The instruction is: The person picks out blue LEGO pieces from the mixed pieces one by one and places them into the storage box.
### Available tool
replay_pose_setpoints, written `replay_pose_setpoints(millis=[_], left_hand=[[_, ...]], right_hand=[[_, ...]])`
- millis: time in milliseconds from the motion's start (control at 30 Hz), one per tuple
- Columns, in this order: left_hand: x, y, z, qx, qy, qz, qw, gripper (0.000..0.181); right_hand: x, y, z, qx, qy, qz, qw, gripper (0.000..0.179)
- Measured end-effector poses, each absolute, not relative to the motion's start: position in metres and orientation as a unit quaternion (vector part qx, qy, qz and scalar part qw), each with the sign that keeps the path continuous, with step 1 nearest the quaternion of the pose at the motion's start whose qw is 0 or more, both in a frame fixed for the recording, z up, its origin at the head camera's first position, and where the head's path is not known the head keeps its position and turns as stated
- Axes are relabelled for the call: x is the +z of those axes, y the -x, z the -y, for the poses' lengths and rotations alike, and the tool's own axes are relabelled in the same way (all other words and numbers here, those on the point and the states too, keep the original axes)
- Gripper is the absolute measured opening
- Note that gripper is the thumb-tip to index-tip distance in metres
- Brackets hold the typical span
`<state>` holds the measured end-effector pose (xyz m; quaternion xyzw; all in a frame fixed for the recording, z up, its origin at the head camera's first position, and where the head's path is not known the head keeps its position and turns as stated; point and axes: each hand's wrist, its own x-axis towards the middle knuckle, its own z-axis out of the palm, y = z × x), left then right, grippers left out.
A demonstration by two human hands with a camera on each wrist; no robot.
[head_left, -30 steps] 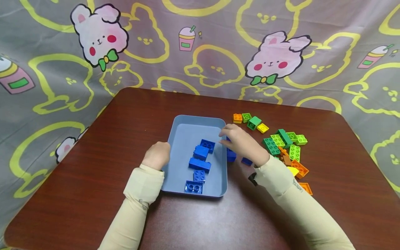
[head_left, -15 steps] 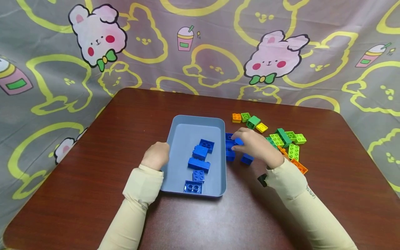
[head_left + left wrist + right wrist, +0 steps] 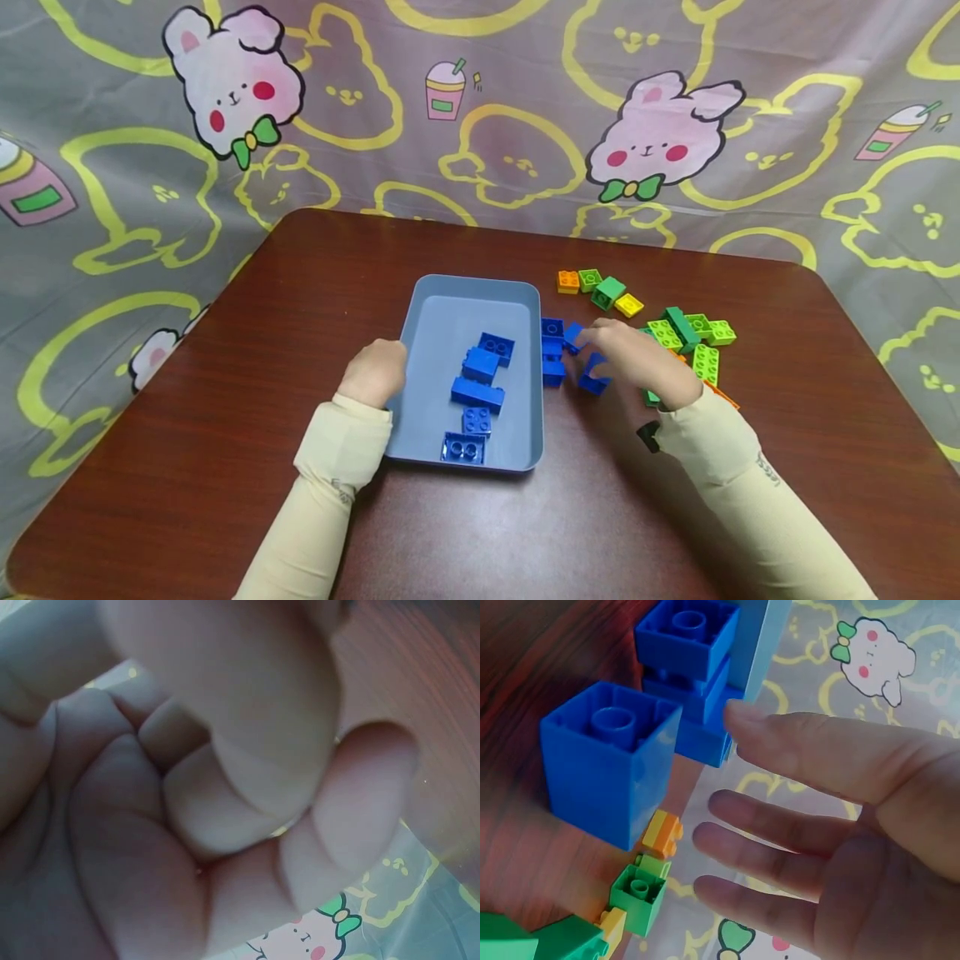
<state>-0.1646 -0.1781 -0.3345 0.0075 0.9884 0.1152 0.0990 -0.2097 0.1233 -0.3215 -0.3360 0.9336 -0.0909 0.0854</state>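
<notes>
My left hand [image 3: 373, 372] is at the left rim of the blue-grey tray [image 3: 465, 315], its fingers curled. In the left wrist view, the curled fingers [image 3: 247, 889] and thumb show nothing between them. My right hand [image 3: 637, 360] hovers right of the tray over blue toy bricks, its fingers [image 3: 769, 851] extended and spread apart from the thumb. A tall blue brick [image 3: 607, 765] stands in front of those fingers, with a gap between. More blue bricks [image 3: 553, 372] lie against the tray's right wall. Several blue bricks [image 3: 478, 395] lie inside the tray.
Green bricks [image 3: 678, 329], orange and yellow ones lie in a loose group to the right, partly behind my right hand. A short row with an orange brick [image 3: 567, 282] and a yellow brick [image 3: 629, 305] lies behind. A patterned cloth [image 3: 517, 108] hangs beyond the brown table [image 3: 337, 275].
My right hand has moved right and slightly down from the tray's right rim, over the loose blue bricks, uncovering those beside the tray. My left hand and the tray have stayed in place.
</notes>
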Motion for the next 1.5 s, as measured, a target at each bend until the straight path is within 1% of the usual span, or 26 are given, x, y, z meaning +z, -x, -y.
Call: replay_pose_setpoints(millis=[167,267,600,833,1133,1500], left_hand=[[-0.334,0.163,0.178,0.112,-0.009,-0.989,0.093,0.023],[-0.334,0.163,0.178,0.112,-0.009,-0.989,0.091,0.023],[-0.335,0.164,0.178,0.116,-0.008,-0.989,0.095,0.022],[-0.334,0.164,0.178,0.115,-0.009,-0.989,0.094,0.022],[-0.333,0.163,0.177,0.114,-0.006,-0.989,0.098,0.022],[-0.334,0.163,0.177,0.115,-0.007,-0.989,0.090,0.021]], right_hand=[[-0.323,0.209,-0.126,-0.072,0.330,-0.934,0.117,0.030],[-0.326,0.209,-0.127,-0.069,0.323,-0.936,0.125,0.033],[-0.337,0.213,-0.134,-0.069,0.337,-0.932,0.109,0.040],[-0.342,0.216,-0.136,-0.070,0.359,-0.925,0.103,0.040],[-0.345,0.217,-0.135,-0.071,0.375,-0.919,0.104,0.043],[-0.344,0.216,-0.137,-0.062,0.381,-0.916,0.109,0.045]])
